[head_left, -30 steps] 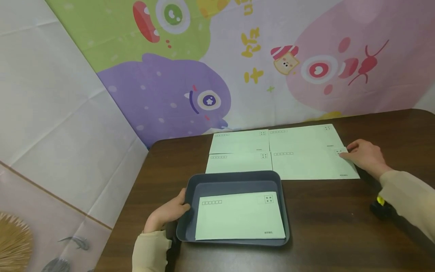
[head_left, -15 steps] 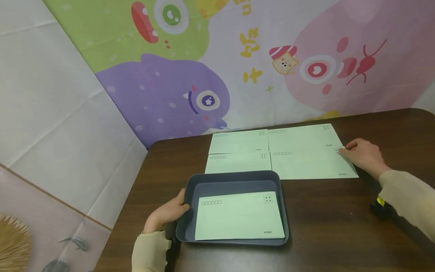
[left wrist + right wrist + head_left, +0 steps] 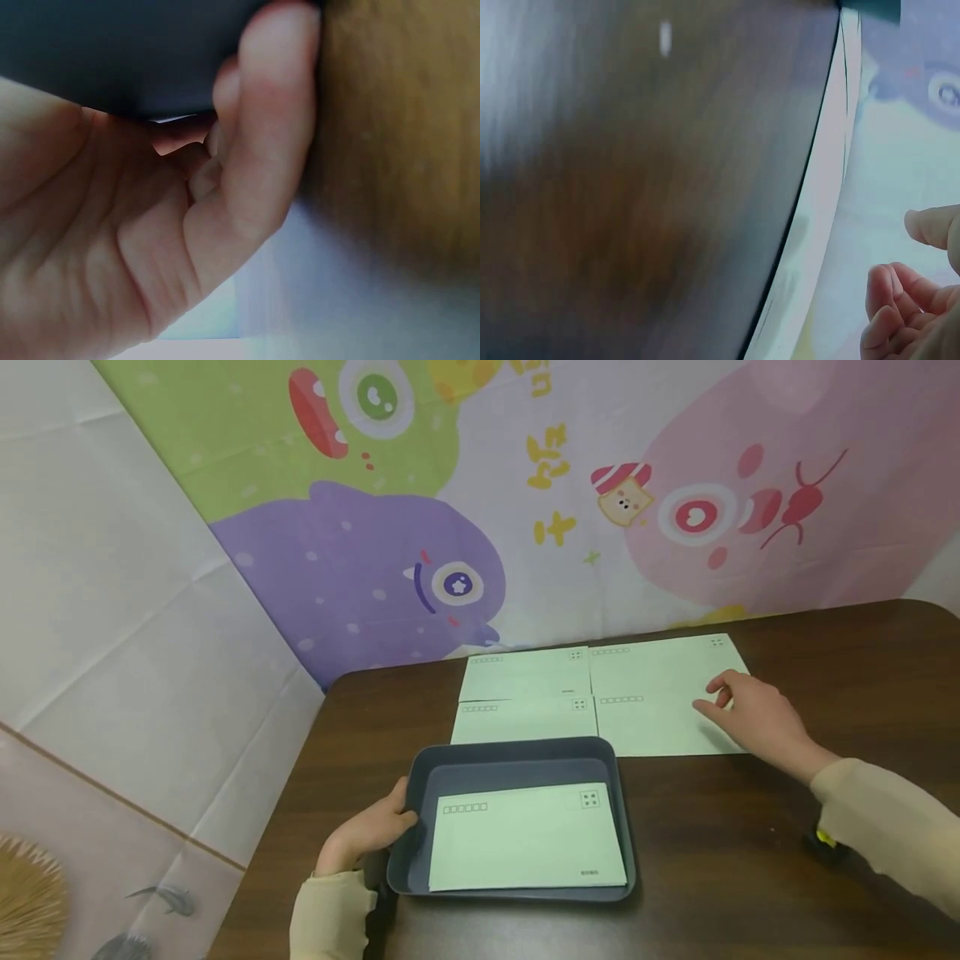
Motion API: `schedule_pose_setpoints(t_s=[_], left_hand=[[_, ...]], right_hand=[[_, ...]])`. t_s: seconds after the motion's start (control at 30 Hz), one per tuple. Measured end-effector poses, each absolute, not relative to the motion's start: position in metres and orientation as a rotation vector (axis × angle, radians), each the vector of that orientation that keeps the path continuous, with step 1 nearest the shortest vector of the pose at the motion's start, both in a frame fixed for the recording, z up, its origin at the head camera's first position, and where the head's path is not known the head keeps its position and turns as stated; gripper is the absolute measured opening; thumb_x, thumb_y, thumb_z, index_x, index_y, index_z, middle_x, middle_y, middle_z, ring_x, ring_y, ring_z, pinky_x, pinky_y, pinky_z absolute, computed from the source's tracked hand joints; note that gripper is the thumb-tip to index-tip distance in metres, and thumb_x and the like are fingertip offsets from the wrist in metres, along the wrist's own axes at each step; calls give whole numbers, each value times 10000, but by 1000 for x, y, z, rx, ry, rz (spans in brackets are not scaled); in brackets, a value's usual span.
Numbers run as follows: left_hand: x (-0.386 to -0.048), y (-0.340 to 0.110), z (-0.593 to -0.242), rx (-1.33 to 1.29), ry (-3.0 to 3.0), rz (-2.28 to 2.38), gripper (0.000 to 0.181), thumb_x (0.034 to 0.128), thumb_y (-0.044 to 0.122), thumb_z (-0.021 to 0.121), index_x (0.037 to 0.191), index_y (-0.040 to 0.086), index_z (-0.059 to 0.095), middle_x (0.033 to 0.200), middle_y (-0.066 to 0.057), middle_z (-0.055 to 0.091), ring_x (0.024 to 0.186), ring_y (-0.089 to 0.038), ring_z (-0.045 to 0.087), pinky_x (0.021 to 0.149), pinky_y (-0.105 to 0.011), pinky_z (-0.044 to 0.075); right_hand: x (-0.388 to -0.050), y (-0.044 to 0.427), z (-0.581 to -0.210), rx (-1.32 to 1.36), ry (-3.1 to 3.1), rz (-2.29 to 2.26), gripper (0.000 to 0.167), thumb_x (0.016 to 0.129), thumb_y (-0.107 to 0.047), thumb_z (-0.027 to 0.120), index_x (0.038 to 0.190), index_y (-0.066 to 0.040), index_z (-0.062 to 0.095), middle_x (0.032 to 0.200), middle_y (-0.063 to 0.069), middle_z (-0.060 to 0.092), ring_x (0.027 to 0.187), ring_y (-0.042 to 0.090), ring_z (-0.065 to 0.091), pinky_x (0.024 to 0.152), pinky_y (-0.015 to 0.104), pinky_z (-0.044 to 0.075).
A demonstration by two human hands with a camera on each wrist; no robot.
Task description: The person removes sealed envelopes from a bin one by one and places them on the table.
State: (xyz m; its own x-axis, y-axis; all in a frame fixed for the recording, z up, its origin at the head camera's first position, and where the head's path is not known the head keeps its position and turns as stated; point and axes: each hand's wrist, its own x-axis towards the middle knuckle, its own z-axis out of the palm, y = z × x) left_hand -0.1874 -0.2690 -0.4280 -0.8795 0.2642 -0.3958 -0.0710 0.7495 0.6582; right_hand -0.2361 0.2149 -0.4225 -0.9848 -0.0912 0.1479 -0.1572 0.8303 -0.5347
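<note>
My left hand grips the left wall of a dark grey tray, thumb over the rim; the left wrist view shows its fingers curled under the dark tray. A pale green envelope lies in the tray, perhaps a stack. My right hand hovers over the right end of the front-right envelope, thumb and fingers apart, holding nothing; it hides that envelope's top right corner. In the right wrist view the hand has its fingers loosely bent.
Behind the tray lie more envelopes: back left, back right and front left, the last partly covered by the tray. They rest on a dark brown table. A cartoon-print cloth hangs behind.
My right hand has let go of the front-right envelope's right edge and moved left over it. The left hand and the tray have stayed in place.
</note>
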Motion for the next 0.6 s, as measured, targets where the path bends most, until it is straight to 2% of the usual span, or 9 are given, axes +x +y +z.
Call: schedule_pose_setpoints(t_s=[0.33, 0.6], left_hand=[[-187, -270, -428, 143, 2485, 924, 645, 908, 86, 389, 1433, -54, 43, 1489, -228, 125, 1361, -350, 146, 1065, -538, 160], [-187, -270, -430, 140, 2480, 955, 615, 898, 69, 399, 1427, -41, 105, 1473, -214, 186, 1342, -343, 202, 1060, -539, 177]], right_hand=[[-207, 159, -412, 438, -2823, 826, 335, 829, -322, 635, 989, -30, 605, 826, 47, 581, 684, 141, 507, 578, 290, 404], [-185, 124, -417, 701, -2802, 973, 361, 784, -333, 685, 1023, -81, 588, 1017, 26, 565, 961, 205, 545, 805, 388, 456]])
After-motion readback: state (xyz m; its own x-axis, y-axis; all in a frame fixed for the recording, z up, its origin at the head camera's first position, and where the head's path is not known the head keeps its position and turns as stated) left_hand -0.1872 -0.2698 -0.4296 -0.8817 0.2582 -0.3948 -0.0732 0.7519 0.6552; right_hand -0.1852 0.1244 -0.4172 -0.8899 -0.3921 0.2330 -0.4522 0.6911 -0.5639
